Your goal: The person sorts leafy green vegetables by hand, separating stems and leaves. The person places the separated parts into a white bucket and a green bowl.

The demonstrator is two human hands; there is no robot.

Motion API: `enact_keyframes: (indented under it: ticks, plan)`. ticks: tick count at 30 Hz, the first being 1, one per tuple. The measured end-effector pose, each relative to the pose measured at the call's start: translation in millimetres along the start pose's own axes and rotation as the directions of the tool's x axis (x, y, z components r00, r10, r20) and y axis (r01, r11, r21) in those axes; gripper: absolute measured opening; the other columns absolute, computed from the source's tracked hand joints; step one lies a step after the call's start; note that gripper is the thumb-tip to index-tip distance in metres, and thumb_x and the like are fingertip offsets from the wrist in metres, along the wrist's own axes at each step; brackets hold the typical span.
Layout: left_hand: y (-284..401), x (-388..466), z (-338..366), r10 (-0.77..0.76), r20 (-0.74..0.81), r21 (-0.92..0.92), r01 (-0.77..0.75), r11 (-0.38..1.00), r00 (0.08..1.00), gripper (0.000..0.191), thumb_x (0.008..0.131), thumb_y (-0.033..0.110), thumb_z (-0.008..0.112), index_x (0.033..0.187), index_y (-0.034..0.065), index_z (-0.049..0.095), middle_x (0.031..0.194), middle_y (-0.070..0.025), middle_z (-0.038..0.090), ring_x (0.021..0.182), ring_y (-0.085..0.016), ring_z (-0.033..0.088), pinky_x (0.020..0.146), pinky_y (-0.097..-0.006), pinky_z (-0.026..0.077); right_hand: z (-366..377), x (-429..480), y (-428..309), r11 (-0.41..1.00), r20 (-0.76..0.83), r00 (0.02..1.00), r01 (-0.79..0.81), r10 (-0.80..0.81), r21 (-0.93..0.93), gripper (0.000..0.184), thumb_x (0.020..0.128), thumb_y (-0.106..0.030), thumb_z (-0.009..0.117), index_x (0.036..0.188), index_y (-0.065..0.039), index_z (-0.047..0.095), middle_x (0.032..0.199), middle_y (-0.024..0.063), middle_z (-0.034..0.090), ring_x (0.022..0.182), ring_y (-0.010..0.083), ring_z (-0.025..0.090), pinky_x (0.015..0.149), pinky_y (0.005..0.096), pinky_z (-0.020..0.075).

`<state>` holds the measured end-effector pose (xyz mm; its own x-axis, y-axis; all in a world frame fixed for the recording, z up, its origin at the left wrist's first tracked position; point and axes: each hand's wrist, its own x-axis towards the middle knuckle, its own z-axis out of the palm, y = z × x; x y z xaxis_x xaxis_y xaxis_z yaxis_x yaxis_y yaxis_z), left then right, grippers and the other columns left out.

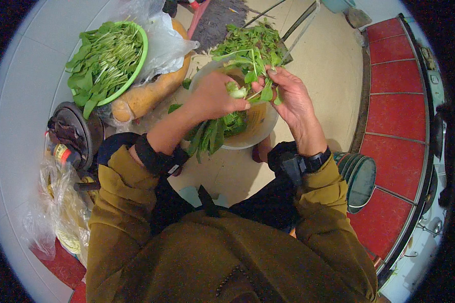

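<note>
Over a translucent plastic tub [263, 130] on the floor, my left hand [214, 96] holds a bunch of leafy greens [212, 136] whose dark leaves hang down below the wrist. A pale stem end shows by its fingers. My right hand [288, 92] pinches thin green stems with small round leaves [267, 94] close beside it. Inside the tub lie more greens, partly hidden by my hands. Beyond it, a heap of loose leaves [250, 39] lies on a dark flat tray or board. At the upper left, a bright green basin [144, 49] is piled with leafy stems.
A long orange-tan squash [144, 96] and a white plastic bag [163, 49] lie beside the basin. Left are a dark lidded pot [85, 125], a bottle [65, 153] and clear plastic bags [57, 197]. Stacked green buckets [360, 181] stand right, against a red-tiled cabinet side [394, 113].
</note>
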<state>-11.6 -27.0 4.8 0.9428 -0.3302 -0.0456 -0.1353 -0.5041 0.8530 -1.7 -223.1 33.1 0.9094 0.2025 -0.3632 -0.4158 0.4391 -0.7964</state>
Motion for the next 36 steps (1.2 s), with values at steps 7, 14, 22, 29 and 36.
enact_keyframes:
  ticks: [7,14,22,29,36]
  plan:
    - [-3.7,-2.6,-12.1,-0.177,0.134,-0.302,0.211,0.930,0.975,0.034,0.065,0.022,0.077,0.086,-0.0008,0.064,0.062,-0.0059,0.059,0.051,-0.014,0.055,0.050,-0.0291,0.045,-13.7,9.5,-13.1,0.994,-0.146,0.984,0.109,-0.107,0.009,0.018,0.089,-0.004,0.049,0.103,0.007,0.051,0.098,0.0143,0.057,0.090,0.0288,0.059,0.080,0.0432,0.0490]
    - [1.1,-5.8,-33.1,-0.240,0.198,-0.455,0.305,0.836,0.951,0.053,0.065,0.025,0.082,0.102,-0.0053,0.060,0.070,-0.0059,0.063,0.054,-0.009,0.055,0.050,-0.0248,0.045,-29.3,11.1,-12.0,0.922,-0.227,0.967,0.018,-0.114,-0.387,0.017,0.083,0.000,0.052,0.100,-0.001,0.054,0.089,0.0111,0.061,0.071,0.0178,0.060,0.060,0.0276,0.0458]
    - [11.9,-5.6,-35.3,-0.291,0.145,-0.470,0.324,0.821,0.946,0.055,0.063,0.022,0.083,0.105,-0.0051,0.059,0.072,-0.0065,0.064,0.054,-0.010,0.055,0.049,-0.0250,0.045,-24.0,6.5,9.7,-0.286,0.384,0.786,0.273,-0.485,-0.919,0.030,0.082,-0.017,0.061,0.105,0.002,0.058,0.082,0.0054,0.063,0.076,0.0136,0.060,0.065,0.0252,0.0470]
    - [13.5,-4.2,-23.0,-0.292,0.085,-0.424,0.300,0.855,0.953,0.054,0.065,0.019,0.082,0.107,-0.0043,0.058,0.076,-0.0068,0.064,0.059,-0.010,0.057,0.053,-0.0248,0.047,6.8,-4.5,10.1,0.706,0.083,0.996,0.048,0.016,-0.707,0.026,0.085,-0.025,0.063,0.100,-0.003,0.063,0.085,0.0005,0.063,0.075,0.0084,0.056,0.066,0.0240,0.0466]
    - [13.8,-1.9,-17.3,-0.179,0.171,-0.546,0.245,0.801,0.969,0.043,0.069,0.020,0.080,0.100,-0.0024,0.061,0.075,-0.0049,0.065,0.061,-0.010,0.057,0.055,-0.0253,0.048,8.3,-3.9,16.0,0.821,0.045,0.998,0.057,-0.038,-0.568,0.020,0.085,-0.018,0.064,0.098,-0.003,0.064,0.081,0.0021,0.064,0.071,0.0077,0.057,0.062,0.0230,0.0467]
